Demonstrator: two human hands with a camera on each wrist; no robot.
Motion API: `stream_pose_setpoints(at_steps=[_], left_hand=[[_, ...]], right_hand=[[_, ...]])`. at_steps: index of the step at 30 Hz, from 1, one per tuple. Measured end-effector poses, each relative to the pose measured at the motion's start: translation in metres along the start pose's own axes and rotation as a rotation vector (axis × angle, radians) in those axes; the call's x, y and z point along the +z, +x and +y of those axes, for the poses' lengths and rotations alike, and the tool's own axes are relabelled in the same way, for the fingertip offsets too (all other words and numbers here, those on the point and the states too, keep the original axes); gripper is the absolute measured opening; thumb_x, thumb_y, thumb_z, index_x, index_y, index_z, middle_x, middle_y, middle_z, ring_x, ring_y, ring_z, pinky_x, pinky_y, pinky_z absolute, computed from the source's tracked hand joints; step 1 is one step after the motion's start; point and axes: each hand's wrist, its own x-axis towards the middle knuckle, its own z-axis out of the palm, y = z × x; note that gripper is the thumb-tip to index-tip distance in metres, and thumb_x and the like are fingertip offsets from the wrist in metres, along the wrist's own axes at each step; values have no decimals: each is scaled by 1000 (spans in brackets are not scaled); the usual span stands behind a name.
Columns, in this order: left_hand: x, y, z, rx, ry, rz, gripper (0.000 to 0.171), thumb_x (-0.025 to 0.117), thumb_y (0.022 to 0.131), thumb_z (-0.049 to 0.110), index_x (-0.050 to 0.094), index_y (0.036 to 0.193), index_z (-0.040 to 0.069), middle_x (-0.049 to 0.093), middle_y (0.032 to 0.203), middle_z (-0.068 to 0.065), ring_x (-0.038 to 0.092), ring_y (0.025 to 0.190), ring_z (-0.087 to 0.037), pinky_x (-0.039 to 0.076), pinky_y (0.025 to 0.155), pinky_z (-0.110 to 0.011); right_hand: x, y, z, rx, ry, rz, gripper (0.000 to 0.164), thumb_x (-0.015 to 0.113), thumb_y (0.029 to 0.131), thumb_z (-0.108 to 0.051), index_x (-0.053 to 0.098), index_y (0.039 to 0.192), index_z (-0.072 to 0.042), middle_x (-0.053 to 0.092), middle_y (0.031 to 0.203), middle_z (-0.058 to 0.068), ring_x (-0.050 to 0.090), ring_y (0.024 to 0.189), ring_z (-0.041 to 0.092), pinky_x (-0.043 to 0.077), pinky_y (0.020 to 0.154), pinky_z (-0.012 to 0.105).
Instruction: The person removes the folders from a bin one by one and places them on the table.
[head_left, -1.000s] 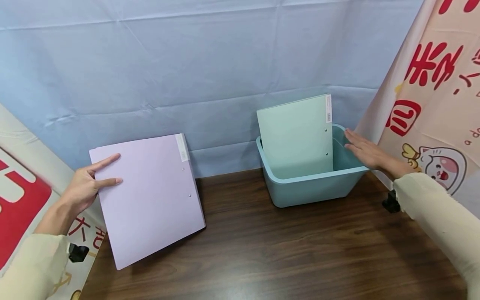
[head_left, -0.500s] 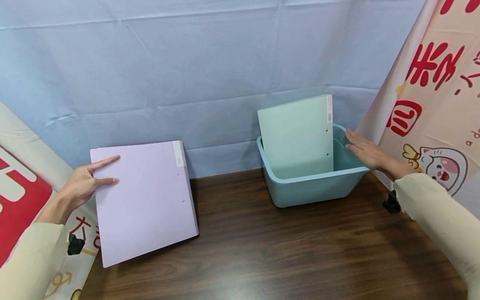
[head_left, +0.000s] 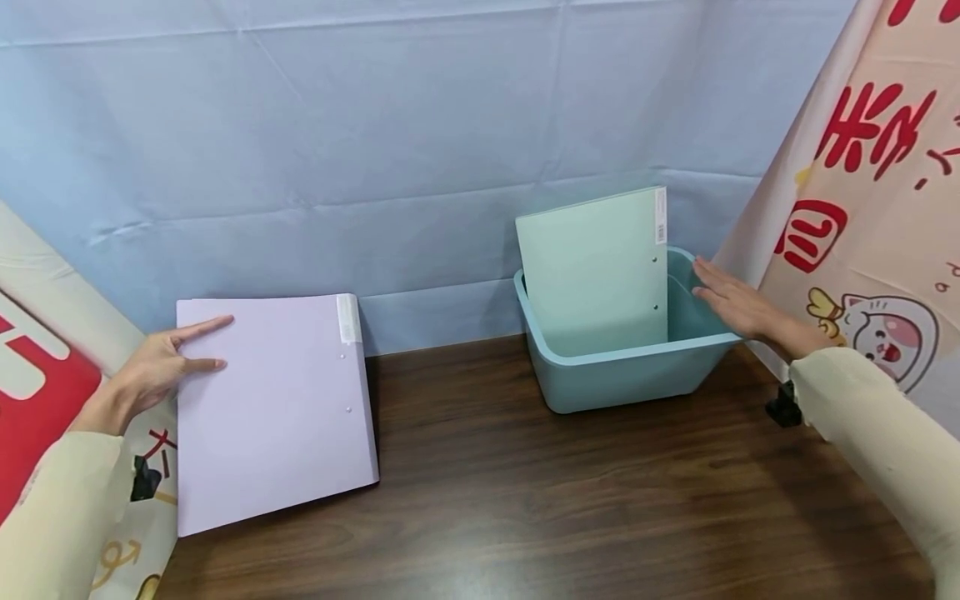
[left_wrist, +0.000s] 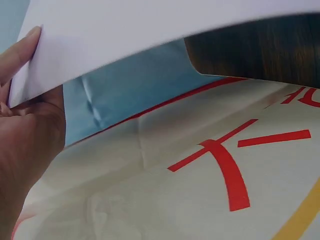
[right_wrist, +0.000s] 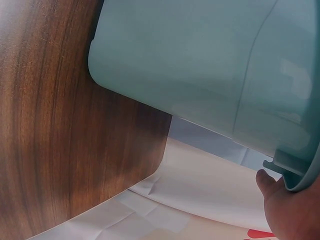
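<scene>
A lilac file folder [head_left: 270,417] stands at the left in the head view, its labelled spine to the right. My left hand [head_left: 153,367] grips its left edge, with the thumb and a finger spread on the front and the palm behind; the left wrist view shows the folder [left_wrist: 115,40] between them. At the right, a teal plastic bin [head_left: 630,379] holds a mint green file folder [head_left: 592,275], which leans and sticks out above the rim. My right hand [head_left: 738,308] rests on the bin's right rim, fingers straight. In the right wrist view the thumb is outside, below the rim.
A dark wood table [head_left: 480,500] lies under the bin. Pale blue cloth [head_left: 435,167] hangs behind it. Printed cloths border the table: one with red characters [head_left: 862,133] on the right, another with red lettering [head_left: 45,408] on the left.
The lilac folder has shifted left and turned, so its top edge is more level; my left hand moved slightly left with it. My right hand and the bin have stayed in place.
</scene>
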Motion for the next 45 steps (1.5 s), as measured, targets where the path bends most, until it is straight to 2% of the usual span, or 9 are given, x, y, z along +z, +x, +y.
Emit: stream_pose_setpoints(at_steps=[2, 4, 7, 11, 17, 23, 31, 37, 45], left_hand=[[-1, 1, -3, -8, -1, -6, 93, 87, 87, 23, 36, 165, 30, 15, 175, -19, 12, 157, -39, 35, 119, -45], [-1, 2, -6, -16, -5, -7, 92, 86, 88, 20, 36, 166, 26, 13, 175, -21, 9, 158, -44, 25, 121, -63], [-1, 3, -13, -29, 2, 1, 88, 84, 91, 17, 37, 165, 21, 15, 173, -28, 9, 157, -50, 19, 121, -72], [0, 1, -22, -53, 21, 17, 82, 81, 93, 16, 38, 163, 15, 17, 171, -33, 11, 156, -54, 19, 120, -72], [6, 0, -32, -69, -42, 44, 83, 82, 91, 12, 40, 163, 14, 9, 174, -24, -2, 159, -50, 6, 124, -71], [8, 2, -38, -90, -44, 59, 86, 84, 90, 18, 38, 164, 16, 5, 174, -23, -6, 158, -51, 4, 124, -72], [8, 10, -38, -78, 37, 38, 91, 86, 89, 25, 33, 164, 16, 2, 170, -32, -3, 157, -56, 9, 123, -73], [10, 11, -44, -102, 106, 19, 101, 89, 85, 35, 30, 164, 12, 2, 167, -39, 8, 155, -57, 25, 120, -68], [7, 10, -47, -89, 211, -18, 109, 86, 86, 47, 23, 168, 12, -6, 163, -45, -2, 152, -65, 10, 119, -79]], right_hand=[[0, 1, 0, 0, -3, -1, 70, 30, 117, -35, -2, 166, 5, -6, 173, 29, -3, 159, 52, 3, 124, 73], [0, 2, 0, 3, -3, -6, 70, 30, 117, -35, -2, 166, 4, -7, 173, 29, -4, 159, 52, 3, 124, 73], [1, 3, -1, 9, -5, -15, 70, 29, 117, -35, -3, 166, 3, -8, 173, 28, -4, 159, 51, 3, 124, 73], [3, 5, -1, 15, -11, -22, 70, 29, 117, -35, -3, 166, 3, -8, 173, 28, -4, 159, 52, 4, 124, 74], [4, 8, -1, 17, -15, -23, 70, 28, 118, -36, -3, 166, 3, -8, 174, 27, -4, 159, 52, 4, 123, 75], [3, 8, -2, 23, -22, -22, 69, 29, 117, -35, -4, 167, 1, -8, 174, 27, -4, 159, 52, 5, 123, 75], [0, 1, 0, 43, -7, -17, 70, 29, 117, -36, -6, 167, -1, -10, 173, 26, -5, 159, 53, 4, 121, 78], [0, 1, -2, 52, 4, -30, 71, 29, 117, -39, -8, 167, -5, -12, 174, 25, -7, 159, 52, 2, 120, 79], [0, 3, -3, 59, 0, -22, 70, 28, 117, -37, -7, 167, -3, -10, 174, 26, -6, 158, 54, 2, 120, 79]])
